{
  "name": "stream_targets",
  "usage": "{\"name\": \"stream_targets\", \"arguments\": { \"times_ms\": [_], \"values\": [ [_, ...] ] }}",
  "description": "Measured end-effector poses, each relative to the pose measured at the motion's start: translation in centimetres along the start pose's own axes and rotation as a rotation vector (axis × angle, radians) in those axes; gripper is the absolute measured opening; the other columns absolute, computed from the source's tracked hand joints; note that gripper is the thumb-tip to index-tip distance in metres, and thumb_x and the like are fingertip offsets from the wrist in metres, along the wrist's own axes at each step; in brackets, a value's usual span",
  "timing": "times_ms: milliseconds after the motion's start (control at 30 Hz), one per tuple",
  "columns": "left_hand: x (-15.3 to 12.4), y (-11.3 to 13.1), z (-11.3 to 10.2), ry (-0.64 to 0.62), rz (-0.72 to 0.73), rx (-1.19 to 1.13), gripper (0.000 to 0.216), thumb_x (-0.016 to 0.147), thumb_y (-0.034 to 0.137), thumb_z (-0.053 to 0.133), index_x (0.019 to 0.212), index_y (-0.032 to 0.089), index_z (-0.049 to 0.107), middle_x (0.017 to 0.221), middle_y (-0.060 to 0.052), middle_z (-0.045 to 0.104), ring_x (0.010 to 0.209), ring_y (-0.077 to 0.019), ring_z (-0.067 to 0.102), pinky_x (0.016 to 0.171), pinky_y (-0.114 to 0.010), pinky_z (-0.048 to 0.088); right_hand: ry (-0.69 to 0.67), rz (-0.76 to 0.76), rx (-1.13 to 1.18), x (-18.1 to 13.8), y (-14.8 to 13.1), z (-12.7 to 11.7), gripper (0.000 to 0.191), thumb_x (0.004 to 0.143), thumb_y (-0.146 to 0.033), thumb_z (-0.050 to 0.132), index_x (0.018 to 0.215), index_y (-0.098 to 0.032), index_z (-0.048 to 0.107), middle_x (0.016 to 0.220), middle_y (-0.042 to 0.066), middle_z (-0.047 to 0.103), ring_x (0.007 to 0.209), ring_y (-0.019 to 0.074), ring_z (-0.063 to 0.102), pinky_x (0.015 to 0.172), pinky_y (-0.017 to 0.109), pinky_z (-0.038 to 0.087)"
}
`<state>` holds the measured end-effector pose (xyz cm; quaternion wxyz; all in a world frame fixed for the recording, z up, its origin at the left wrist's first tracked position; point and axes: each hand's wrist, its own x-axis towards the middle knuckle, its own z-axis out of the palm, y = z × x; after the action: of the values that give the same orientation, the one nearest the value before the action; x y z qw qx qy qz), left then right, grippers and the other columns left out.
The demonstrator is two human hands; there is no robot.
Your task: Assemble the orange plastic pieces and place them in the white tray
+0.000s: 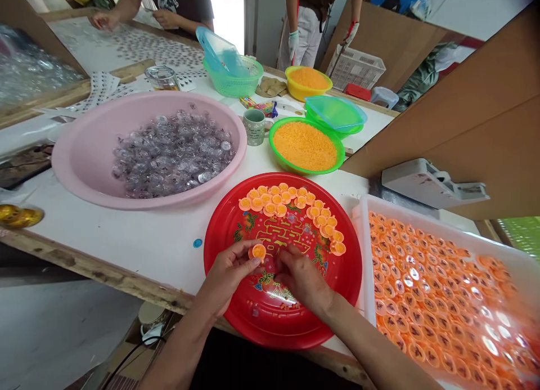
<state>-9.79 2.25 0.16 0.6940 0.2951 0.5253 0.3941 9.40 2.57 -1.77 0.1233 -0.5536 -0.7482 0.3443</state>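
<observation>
My left hand [228, 274] pinches a small orange cup [258, 251] filled with yellow grains, held just above the red round tray [236, 317]. My right hand [302, 280] rests on the tray beside it with fingers curled down; what they hold is hidden. Several filled orange cups [291, 201] lie in an arc along the tray's far rim.
A pink basin [80, 153] holds clear plastic lids. A green bowl [280, 159] holds yellow grains, with a mug [254, 126] beside it. A white crate [506, 260] of capped orange cups stands at the right. Two other people work at the table's far end.
</observation>
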Motion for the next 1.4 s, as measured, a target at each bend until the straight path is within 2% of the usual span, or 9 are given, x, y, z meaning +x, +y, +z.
{"name": "stream_targets", "arguments": {
  "times_ms": [100, 233, 400, 700, 867, 1033, 1100, 1233, 1400],
  "values": [
    [-0.2, -0.1, 0.4, -0.01, -0.016, 0.024, 0.038, 0.071, 0.032, 0.078, 0.106, 0.022, 0.07, 0.108, -0.004, 0.071, 0.102, -0.0227, 0.064, 0.086, -0.032, 0.056, 0.109, 0.044, 0.308, -1.8, -0.3, -0.2, 0.019, 0.073, -0.001, 0.06, 0.069, -0.019, 0.055, 0.07, -0.002, 0.054, 0.065, 0.0127, 0.053, 0.062, 0.023, 0.042],
    [-0.8, 0.0, 1.3, -0.052, -0.036, 0.045, 0.036, 0.071, 0.032, 0.078, 0.105, 0.024, 0.071, 0.104, -0.003, 0.071, 0.094, -0.0204, 0.064, 0.082, -0.03, 0.056, 0.112, 0.234, 0.878, -4.3, -0.9, -0.8, 0.01, 0.079, -0.027, 0.067, 0.084, -0.02, 0.063, 0.066, -0.003, 0.056, 0.056, 0.0115, 0.052, 0.052, 0.023, 0.043],
    [-1.4, -0.1, 2.8, -0.145, -0.055, 0.051, 0.033, 0.07, 0.032, 0.078, 0.102, 0.024, 0.072, 0.096, -0.002, 0.07, 0.092, -0.0202, 0.063, 0.082, -0.03, 0.055, 0.216, 0.229, 1.074, -6.3, -1.4, -1.3, 0.019, 0.079, -0.037, 0.073, 0.082, -0.02, 0.064, 0.064, -0.002, 0.059, 0.055, 0.0108, 0.055, 0.052, 0.022, 0.045],
    [-1.9, 0.2, 5.3, -0.21, -0.126, 0.017, 0.039, 0.071, 0.037, 0.078, 0.107, 0.023, 0.072, 0.1, -0.005, 0.071, 0.095, -0.024, 0.065, 0.087, -0.035, 0.052, 0.384, 0.266, 1.172, -5.9, 0.3, -1.5, 0.019, 0.073, -0.032, 0.079, 0.079, -0.019, 0.067, 0.072, -0.001, 0.063, 0.066, 0.011, 0.056, 0.064, 0.022, 0.046],
    [-1.4, 0.1, 5.5, -0.223, -0.148, -0.018, 0.035, 0.073, 0.039, 0.077, 0.101, 0.02, 0.071, 0.09, -0.005, 0.068, 0.086, -0.0213, 0.062, 0.076, -0.032, 0.053, 0.293, 0.262, 1.313, -6.1, 0.9, -1.9, 0.016, 0.077, -0.03, 0.076, 0.082, -0.019, 0.067, 0.073, -0.002, 0.062, 0.062, 0.0092, 0.055, 0.062, 0.021, 0.045],
    [-0.7, -0.4, 5.4, -0.353, -0.21, -0.119, 0.025, 0.076, 0.033, 0.075, 0.092, 0.017, 0.065, 0.088, -0.004, 0.063, 0.088, -0.022, 0.062, 0.079, -0.038, 0.053, 0.186, 0.157, 1.209, -6.2, 0.8, -2.6, 0.011, 0.08, -0.028, 0.074, 0.083, -0.019, 0.067, 0.076, -0.001, 0.063, 0.068, 0.0105, 0.056, 0.065, 0.022, 0.045],
    [-0.6, -0.5, 5.4, -0.362, -0.201, -0.13, 0.025, 0.076, 0.031, 0.076, 0.092, 0.016, 0.064, 0.086, -0.003, 0.062, 0.082, -0.0183, 0.061, 0.072, -0.031, 0.052, 0.171, 0.142, 1.179, -6.3, 0.7, -2.7, 0.009, 0.081, -0.027, 0.073, 0.084, -0.02, 0.067, 0.079, -0.001, 0.064, 0.07, 0.0107, 0.057, 0.066, 0.022, 0.046],
    [-0.6, -0.9, 5.5, -0.299, -0.214, -0.126, 0.025, 0.078, 0.036, 0.073, 0.087, 0.017, 0.062, 0.073, 0.001, 0.058, 0.063, -0.0096, 0.052, 0.051, -0.019, 0.036, 0.165, 0.133, 1.096, -6.6, 0.4, -2.8, 0.005, 0.082, -0.025, 0.072, 0.084, -0.021, 0.069, 0.084, 0.0, 0.064, 0.075, 0.0109, 0.059, 0.069, 0.02, 0.047],
    [-0.6, -1.2, 6.1, -0.296, -0.36, -0.042, 0.042, 0.079, 0.057, 0.064, 0.072, 0.016, 0.056, 0.059, 0.002, 0.054, 0.049, -0.0077, 0.045, 0.045, -0.02, 0.021, 0.167, 0.055, 0.935, -6.7, -0.1, -3.2, 0.001, 0.082, -0.023, 0.071, 0.082, -0.022, 0.07, 0.093, 0.002, 0.063, 0.084, 0.0153, 0.062, 0.073, 0.025, 0.051]
  ]
}}
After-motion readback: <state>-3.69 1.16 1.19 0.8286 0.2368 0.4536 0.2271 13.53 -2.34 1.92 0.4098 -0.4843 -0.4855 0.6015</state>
